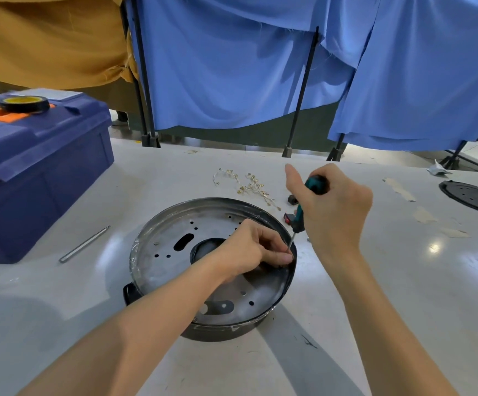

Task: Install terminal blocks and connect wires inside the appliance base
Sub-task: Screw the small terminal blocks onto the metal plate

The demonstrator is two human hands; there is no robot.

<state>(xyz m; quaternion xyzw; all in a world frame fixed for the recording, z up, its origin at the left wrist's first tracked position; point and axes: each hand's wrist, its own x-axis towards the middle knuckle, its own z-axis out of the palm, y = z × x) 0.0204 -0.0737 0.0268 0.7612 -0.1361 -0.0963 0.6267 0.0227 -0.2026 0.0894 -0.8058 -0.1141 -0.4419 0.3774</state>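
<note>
Head view: a round metal appliance base [174, 252] sits mid-table [403, 281], toward the near edge. The right hand [335, 201] grips a screwdriver [299, 221], tip inside the base's right rim. There the left hand [249, 247] curls its fingers; what they pinch cannot be told.

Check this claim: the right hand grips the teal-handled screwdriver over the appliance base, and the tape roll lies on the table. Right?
One slip: the head view shows the tape roll on the blue toolbox lid, not the table. The right hand does grip the teal-handled screwdriver over the appliance base.
</note>
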